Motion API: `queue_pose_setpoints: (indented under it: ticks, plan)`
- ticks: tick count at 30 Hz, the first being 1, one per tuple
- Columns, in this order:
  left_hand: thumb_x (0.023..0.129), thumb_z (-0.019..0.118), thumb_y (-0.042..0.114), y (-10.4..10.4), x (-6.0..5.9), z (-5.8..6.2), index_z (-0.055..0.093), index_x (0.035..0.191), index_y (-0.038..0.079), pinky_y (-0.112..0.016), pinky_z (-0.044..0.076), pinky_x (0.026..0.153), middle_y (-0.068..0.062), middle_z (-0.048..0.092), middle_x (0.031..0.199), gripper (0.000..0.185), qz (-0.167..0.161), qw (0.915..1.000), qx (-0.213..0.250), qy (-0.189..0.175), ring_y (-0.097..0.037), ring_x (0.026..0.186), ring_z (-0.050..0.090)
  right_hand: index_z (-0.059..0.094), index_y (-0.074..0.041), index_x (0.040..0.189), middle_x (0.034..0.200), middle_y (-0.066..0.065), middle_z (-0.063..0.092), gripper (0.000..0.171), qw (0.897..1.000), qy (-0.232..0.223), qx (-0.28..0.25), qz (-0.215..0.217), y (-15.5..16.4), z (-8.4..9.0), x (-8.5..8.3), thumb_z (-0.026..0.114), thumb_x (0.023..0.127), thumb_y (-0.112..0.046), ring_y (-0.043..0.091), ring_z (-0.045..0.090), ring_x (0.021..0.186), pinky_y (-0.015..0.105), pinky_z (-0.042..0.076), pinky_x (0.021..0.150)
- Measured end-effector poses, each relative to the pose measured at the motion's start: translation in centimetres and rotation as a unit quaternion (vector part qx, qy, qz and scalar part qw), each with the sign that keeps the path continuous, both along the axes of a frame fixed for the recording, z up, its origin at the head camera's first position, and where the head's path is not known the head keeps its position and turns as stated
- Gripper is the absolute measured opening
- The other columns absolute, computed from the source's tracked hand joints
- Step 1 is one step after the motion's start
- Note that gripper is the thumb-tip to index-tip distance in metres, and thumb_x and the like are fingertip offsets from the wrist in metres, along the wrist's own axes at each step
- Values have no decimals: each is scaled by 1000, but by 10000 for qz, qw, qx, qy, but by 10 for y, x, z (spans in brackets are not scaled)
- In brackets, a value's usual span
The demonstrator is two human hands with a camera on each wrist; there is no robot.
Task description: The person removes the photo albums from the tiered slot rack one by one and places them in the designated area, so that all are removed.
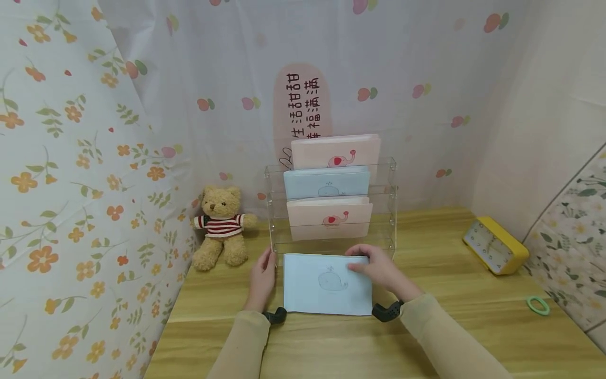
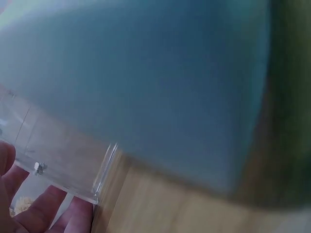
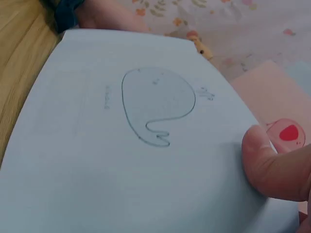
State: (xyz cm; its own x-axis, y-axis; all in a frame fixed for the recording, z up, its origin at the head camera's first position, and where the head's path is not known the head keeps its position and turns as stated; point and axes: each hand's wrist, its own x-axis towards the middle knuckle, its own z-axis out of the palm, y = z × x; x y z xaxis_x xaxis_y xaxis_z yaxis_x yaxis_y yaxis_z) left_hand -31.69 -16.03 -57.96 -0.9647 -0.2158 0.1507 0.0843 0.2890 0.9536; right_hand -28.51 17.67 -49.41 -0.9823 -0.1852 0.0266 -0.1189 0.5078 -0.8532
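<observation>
Fingers of the right hand pinch the far right corner of the blue whale booklet, thumb on the cover in the right wrist view. Left hand sits at the booklet's left edge, fingers loosely spread near the base of the clear acrylic rack; whether they actually grip the booklet I cannot tell. Booklet lies nearly flat on the tabletop, just in front of the rack. Rack's tiers hold two pink elephant booklets and another blue one; front tier looks vacant. Judgement: to slot it well, keep both edges level, tip the far edge up, clear the front lip before lowering. Teddy bear left, yellow clock right.
</observation>
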Motion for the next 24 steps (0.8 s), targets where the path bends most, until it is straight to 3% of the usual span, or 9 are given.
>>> queue_pose_setpoints:
  ticks: [7, 24]
  plan:
    - [116, 58, 35, 0, -1, -1, 63, 156, 10, -59, 50, 121, -17, 67, 155, 47, -18, 10000, 38, 22, -38, 145, 62, 80, -13, 120, 125, 8, 80, 22, 9989, 261, 194, 346, 11, -15, -4, 83, 99, -14, 22, 69, 113, 35, 56, 97]
    - [116, 60, 33, -1, 0, 1, 65, 154, 12, -57, 52, 118, -16, 71, 149, 45, -50, 9999, 155, -43, -35, 140, 65, 81, -16, 115, 116, 3, 80, 21, 9928, 199, 427, 1098, 24, -34, 5, 87, 95, -16, 15, 68, 105, 25, 56, 92]
